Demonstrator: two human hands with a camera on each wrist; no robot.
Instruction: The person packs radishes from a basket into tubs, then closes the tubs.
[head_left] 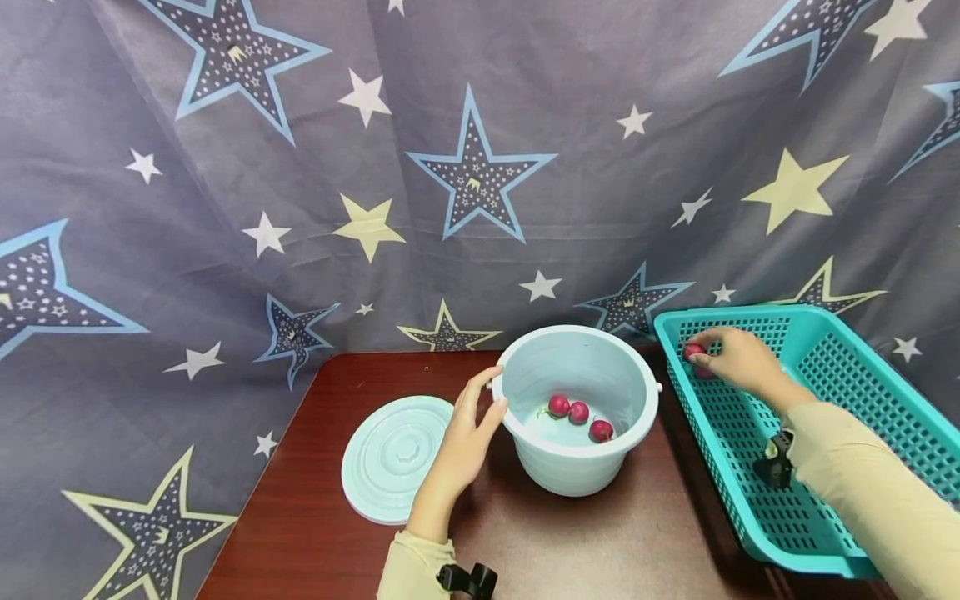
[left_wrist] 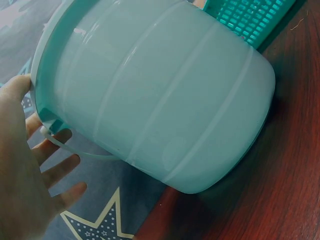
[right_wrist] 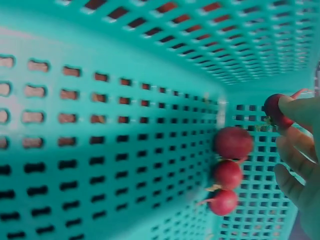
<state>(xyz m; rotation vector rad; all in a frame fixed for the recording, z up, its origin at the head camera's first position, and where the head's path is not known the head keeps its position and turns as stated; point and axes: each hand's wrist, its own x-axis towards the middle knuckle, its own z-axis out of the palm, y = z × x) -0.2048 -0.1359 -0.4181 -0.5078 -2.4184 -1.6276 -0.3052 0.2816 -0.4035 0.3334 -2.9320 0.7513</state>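
My right hand (head_left: 738, 360) pinches a red radish (right_wrist: 276, 111) between thumb and fingers inside the turquoise basket (head_left: 723, 467). Three more radishes (right_wrist: 231, 172) lie in a row along the basket's end in the right wrist view; the hand mostly hides them from the head view. Beside the pale blue bucket (head_left: 572, 472), my left hand (head_left: 467, 433) has its fingers spread, with the thumb right at the rim. In the left wrist view those fingers extend near the handle mount. Three radishes (head_left: 578, 412) rest on the bucket's bottom.
A round pale blue lid (head_left: 393, 457) lies flat on the dark red wooden table (head_left: 292, 500), left of the bucket. The basket's long perforated wall stands close to the bucket's right. Behind the table hangs a grey star-patterned cloth (head_left: 420, 275).
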